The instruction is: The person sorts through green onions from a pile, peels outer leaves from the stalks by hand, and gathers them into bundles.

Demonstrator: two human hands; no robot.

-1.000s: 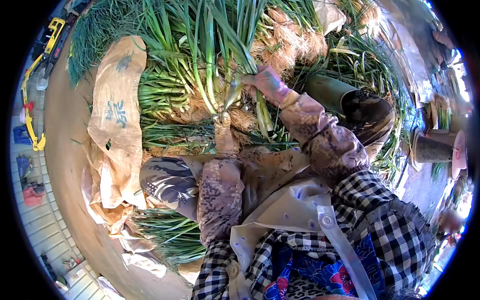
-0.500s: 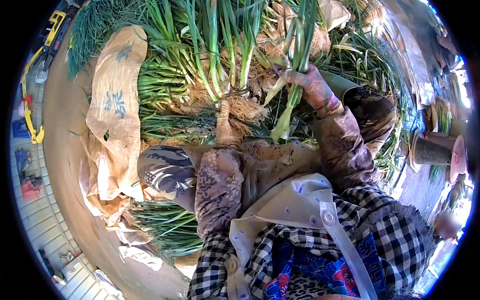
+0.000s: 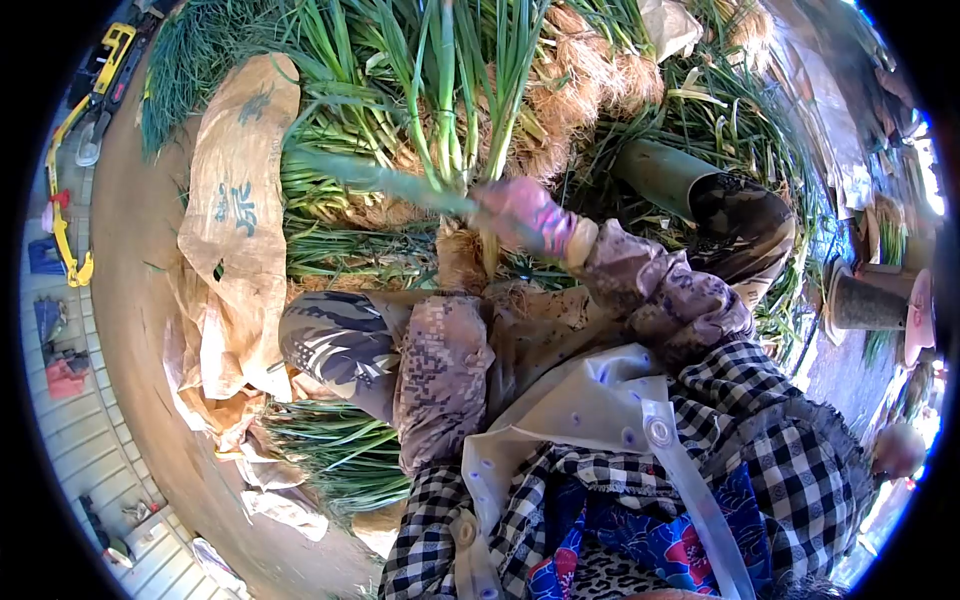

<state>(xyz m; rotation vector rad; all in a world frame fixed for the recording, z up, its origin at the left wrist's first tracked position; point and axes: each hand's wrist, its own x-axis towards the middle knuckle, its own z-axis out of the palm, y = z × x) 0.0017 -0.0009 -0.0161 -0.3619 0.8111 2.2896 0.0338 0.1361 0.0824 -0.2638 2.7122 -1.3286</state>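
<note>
My right hand (image 3: 525,215), smeared by motion, is closed on green onion leaves (image 3: 380,180) that stretch leftward in a blur. It crosses just above my left hand (image 3: 458,258), whose fingers are mostly hidden. My left hand appears closed around the root end of a bunch of green onions (image 3: 445,90), the leaves pointing away from me. Beside the bunch lie more green onions (image 3: 345,185) with pale stems. Tangled tan roots (image 3: 590,85) show to the right.
A printed tan sack (image 3: 235,170) lies along the left side of the pile. My bent knees frame the work, with a green boot (image 3: 655,180) at right. A grey bucket-like container (image 3: 865,302) stands farther right. A yellow-framed object (image 3: 60,190) is at far left.
My right hand has swung left and toward me, from the pile's right side to over my left hand. The leaves it holds have turned from upright to sideways.
</note>
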